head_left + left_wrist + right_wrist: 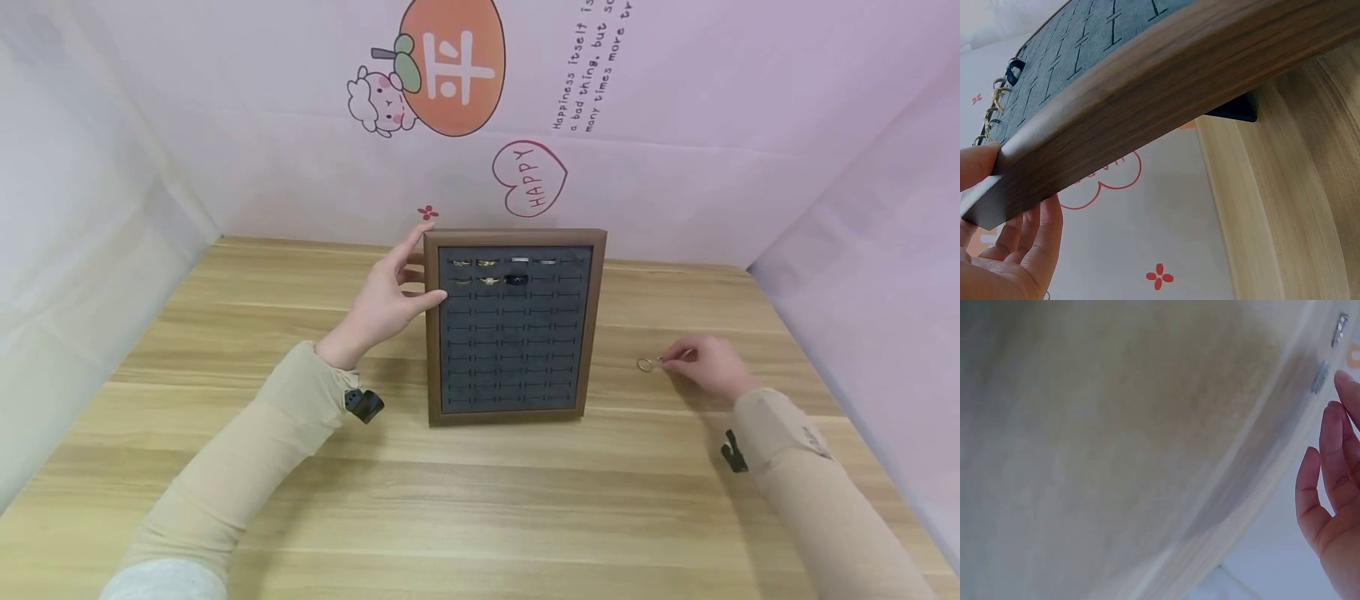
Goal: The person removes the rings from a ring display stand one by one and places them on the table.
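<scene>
My left hand [384, 302] grips the upper left edge of a brown-framed ring display board [515, 419]. Its thumb lies on the front, and the other fingers are behind the frame, as the left wrist view shows. Gold, silver and black rings [489, 281] sit in slots of the top two rows on the dark padding. To the right of the board, two loose rings lie on the table: a gold-looking ring [645, 365] and a smaller ring [660, 360] by my right hand [708, 365]. In the right wrist view, the fingertips [1342, 378] are just short of the nearer ring [1320, 377].
The board stands upright on a wood-grain table [480, 500], with a dark support [1238, 110] behind its frame. A white printed backdrop [675, 192] rises behind the table, and white side walls [877, 217] flank it.
</scene>
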`<state>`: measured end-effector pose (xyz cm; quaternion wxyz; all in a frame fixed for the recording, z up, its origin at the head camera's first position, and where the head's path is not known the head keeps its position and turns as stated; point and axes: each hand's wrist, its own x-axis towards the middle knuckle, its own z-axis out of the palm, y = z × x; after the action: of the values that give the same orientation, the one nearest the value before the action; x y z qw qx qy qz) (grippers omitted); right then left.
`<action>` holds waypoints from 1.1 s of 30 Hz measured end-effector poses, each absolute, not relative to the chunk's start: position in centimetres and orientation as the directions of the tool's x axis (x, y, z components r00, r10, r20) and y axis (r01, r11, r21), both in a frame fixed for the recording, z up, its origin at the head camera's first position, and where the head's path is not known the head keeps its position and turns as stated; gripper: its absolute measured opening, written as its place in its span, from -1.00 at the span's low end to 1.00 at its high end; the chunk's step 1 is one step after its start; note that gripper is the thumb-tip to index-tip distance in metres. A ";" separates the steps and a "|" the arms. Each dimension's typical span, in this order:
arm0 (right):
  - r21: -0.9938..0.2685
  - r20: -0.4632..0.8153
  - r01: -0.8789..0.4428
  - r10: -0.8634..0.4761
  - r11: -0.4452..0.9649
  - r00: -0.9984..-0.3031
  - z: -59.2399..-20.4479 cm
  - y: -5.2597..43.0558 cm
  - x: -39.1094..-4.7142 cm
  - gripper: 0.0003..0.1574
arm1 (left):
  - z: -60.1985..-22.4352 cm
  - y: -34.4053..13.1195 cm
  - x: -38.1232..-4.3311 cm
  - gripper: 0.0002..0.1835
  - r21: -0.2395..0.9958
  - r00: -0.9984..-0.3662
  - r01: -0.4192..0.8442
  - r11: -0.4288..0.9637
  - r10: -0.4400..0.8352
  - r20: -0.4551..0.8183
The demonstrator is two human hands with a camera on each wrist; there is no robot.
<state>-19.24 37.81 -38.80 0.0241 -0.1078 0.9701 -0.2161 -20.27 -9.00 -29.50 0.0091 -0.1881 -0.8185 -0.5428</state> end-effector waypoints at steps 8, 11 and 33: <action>-0.479 -0.030 -0.108 -0.139 0.871 -0.990 -37.1 38.2 -18.4 -0.69 | -29.3 -9.1 -20.2 -0.07 0.886 -0.929 0.322 0.333 0.293 0.228; -0.466 0.016 -0.133 -0.142 0.875 -0.990 -36.7 38.3 -18.1 -0.67 | -29.3 -9.1 -20.2 -0.07 0.883 -0.928 0.325 0.339 0.295 0.228; -0.492 0.203 -0.205 -0.118 0.846 -0.972 -32.6 36.3 -16.8 -0.67 | -29.5 -9.0 -20.2 -0.08 0.884 -0.928 0.325 0.338 0.296 0.228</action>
<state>-16.77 36.25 -32.64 -0.0826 -0.0844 0.9571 -0.2645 -20.24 -9.03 -29.46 0.0133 -0.1896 -0.8177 -0.5434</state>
